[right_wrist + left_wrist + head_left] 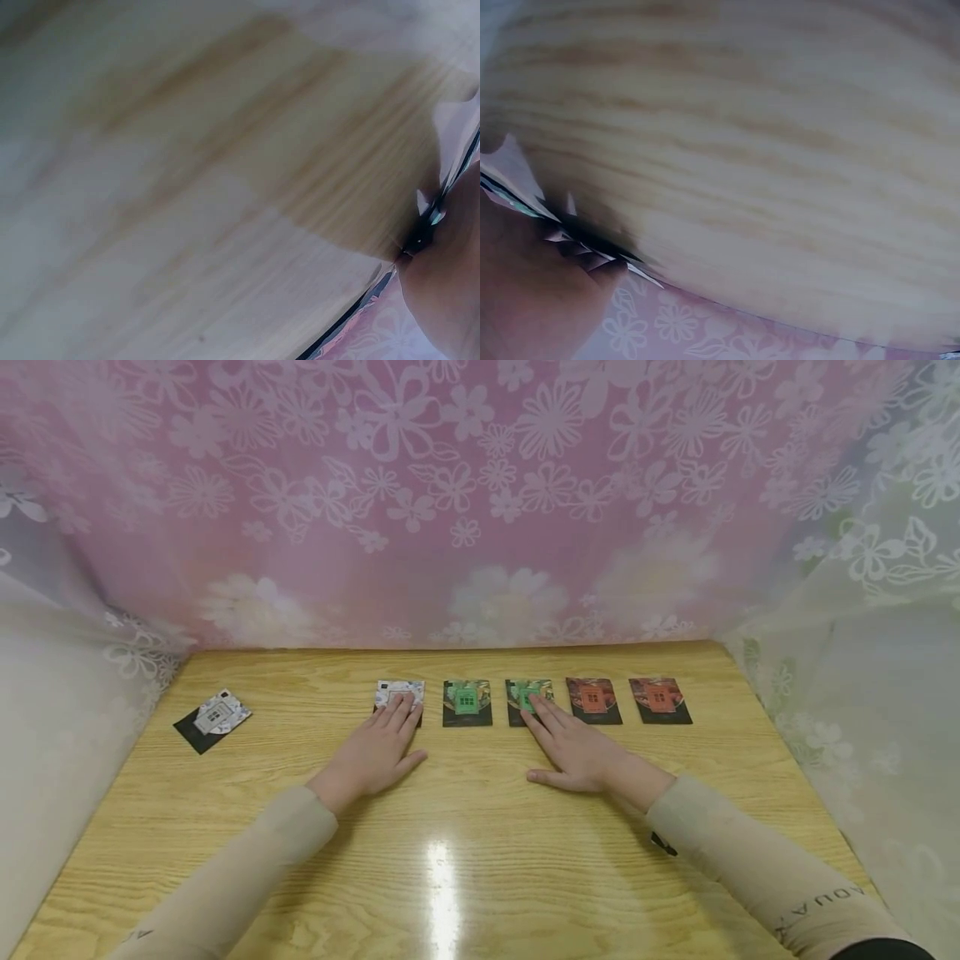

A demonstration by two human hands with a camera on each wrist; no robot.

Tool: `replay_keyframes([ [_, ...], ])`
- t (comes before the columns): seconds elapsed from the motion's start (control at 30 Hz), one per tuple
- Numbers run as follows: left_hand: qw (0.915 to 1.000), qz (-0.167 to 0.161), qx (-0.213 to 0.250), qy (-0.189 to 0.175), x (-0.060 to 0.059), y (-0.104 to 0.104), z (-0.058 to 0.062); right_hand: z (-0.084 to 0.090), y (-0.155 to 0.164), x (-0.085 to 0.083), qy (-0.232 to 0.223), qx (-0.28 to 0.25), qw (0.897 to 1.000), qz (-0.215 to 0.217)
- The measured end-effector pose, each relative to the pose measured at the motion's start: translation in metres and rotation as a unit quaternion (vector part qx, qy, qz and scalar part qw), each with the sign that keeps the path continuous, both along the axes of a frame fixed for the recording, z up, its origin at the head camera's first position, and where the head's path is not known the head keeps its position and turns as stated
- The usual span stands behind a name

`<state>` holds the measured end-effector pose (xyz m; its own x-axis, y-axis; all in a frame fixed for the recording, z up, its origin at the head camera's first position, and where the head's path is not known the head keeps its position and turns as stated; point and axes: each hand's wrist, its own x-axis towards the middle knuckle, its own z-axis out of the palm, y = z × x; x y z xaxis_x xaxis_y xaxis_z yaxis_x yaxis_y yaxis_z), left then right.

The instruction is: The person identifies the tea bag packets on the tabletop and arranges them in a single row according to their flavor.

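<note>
My left hand (372, 753) lies with straight fingers over a white-and-black sachet (385, 687), covering its lower part. In the head view, my right hand (576, 753) reaches with straight fingers onto a green-and-black sachet (514, 717). Between the two hands lies another green-and-black sachet (467, 702). To the right of it all, two red-and-black sachets (593, 701) continue the row, the nearer one just beyond my right knuckles. Both wrist views show mostly wood grain, with the left hand (536, 292) and the right hand (446, 270) only at the edge.
Another white-and-black sachet (213, 720) lies tilted at the far left of the wooden table (465, 827). A pink flowered curtain (450, 527) hangs along the back edge, with pale curtains at both sides. A small black object (663, 843) shows by the right sleeve.
</note>
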<state>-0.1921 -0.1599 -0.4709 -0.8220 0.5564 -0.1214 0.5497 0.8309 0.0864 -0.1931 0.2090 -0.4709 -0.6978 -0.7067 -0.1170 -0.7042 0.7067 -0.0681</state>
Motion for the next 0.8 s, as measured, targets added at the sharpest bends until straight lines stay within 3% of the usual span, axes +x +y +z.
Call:
replay_keyframes([
  [0.5, 0.9998, 0.007, -0.016, -0.003, -0.0032, 0.0012, -0.0006, 0.0005, -0.0005, 0.0004, -0.004, -0.005, 1.000, -0.001],
  [0.8, 0.9999, 0.004, 0.007, 0.006, -0.0042, -0.0025, -0.0031, -0.0006, 0.0004, -0.0002, -0.003, -0.001, 1.000, -0.003],
])
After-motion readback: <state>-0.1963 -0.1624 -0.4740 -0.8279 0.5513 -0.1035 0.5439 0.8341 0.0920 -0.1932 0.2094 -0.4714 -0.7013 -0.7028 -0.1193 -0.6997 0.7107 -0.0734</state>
